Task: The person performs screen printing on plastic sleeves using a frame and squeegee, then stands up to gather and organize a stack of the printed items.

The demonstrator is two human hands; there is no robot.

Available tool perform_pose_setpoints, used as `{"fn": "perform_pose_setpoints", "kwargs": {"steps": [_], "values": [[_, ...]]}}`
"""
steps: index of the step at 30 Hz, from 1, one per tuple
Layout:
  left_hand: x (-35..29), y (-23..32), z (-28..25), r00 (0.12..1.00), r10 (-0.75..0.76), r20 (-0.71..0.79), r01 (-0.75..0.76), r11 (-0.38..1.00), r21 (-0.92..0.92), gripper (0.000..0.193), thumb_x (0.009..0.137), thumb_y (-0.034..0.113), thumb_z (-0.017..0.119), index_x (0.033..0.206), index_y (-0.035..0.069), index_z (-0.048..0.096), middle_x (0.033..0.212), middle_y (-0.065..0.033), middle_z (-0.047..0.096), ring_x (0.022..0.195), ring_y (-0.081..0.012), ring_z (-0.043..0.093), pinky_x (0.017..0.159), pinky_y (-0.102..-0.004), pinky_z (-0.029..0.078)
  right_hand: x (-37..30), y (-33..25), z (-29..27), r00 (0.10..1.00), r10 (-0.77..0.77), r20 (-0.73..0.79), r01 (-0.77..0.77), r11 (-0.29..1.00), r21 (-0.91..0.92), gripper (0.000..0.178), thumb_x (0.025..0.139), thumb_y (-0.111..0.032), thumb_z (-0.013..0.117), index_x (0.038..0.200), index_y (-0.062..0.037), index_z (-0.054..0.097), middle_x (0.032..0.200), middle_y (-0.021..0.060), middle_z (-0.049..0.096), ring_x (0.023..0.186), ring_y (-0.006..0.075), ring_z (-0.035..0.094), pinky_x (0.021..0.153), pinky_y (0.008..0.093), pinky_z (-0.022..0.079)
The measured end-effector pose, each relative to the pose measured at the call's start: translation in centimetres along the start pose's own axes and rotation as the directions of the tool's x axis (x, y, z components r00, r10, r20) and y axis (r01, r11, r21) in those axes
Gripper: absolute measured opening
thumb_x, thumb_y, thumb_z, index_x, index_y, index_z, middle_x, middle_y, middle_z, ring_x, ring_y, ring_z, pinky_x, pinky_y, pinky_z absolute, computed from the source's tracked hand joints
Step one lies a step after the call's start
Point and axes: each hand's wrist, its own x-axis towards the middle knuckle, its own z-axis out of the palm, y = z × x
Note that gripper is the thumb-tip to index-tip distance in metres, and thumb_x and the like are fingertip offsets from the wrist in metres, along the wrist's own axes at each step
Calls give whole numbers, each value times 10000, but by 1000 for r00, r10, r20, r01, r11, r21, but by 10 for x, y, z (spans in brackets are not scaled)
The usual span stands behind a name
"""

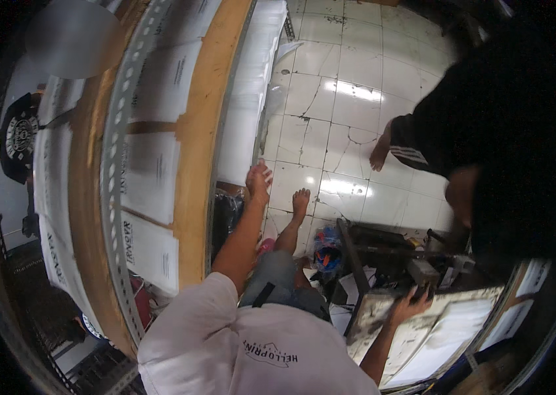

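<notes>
My left hand (259, 179) is stretched forward beside the shelf's edge, close to a long white stack (245, 112) that looks like paper. Its fingers are loosely bent and apart, with nothing seen in them. On the right, my right hand (413, 307) is over the far edge of a stained, light-coloured board (383, 332), fingers spread. Just beyond its fingertips sits a grey metal block (423, 271); whether they touch it, I cannot tell. A white sheet or stack (446, 339) lies on the board near that hand.
Tall metal shelving (120, 164) with white paper-wrapped packs (150, 178) lines the left. A person in dark clothes (488, 145) stands at the right on the cracked tile floor (330, 131). A plastic bag with blue and orange items (326, 253) sits beside the dark metal frame (355, 263).
</notes>
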Motion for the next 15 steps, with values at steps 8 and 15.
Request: {"fn": "perform_pose_setpoints", "kwargs": {"steps": [8, 15], "values": [[250, 71, 57, 980, 5, -200, -6, 1000, -5, 1136, 782, 490, 848, 1549, 19, 155, 1516, -211, 344, 1352, -410, 429, 948, -531, 509, 0, -9, -19, 999, -19, 31, 23, 991, -128, 566, 1007, -471, 568, 1398, -62, 575, 1445, 251, 384, 1341, 405, 383, 1138, 550, 312], [387, 115, 84, 881, 36, -471, 60, 981, 186, 1376, 671, 495, 885, 1555, -31, -30, 1638, -258, 45, 1496, -398, 204, 1174, -512, 306, -8, 45, -33, 983, -53, 175, 64, 996, -59, 651, 1021, -532, 501, 1486, -77, 474, 1589, 244, 229, 1448, 406, 281, 1169, 597, 254]]}}
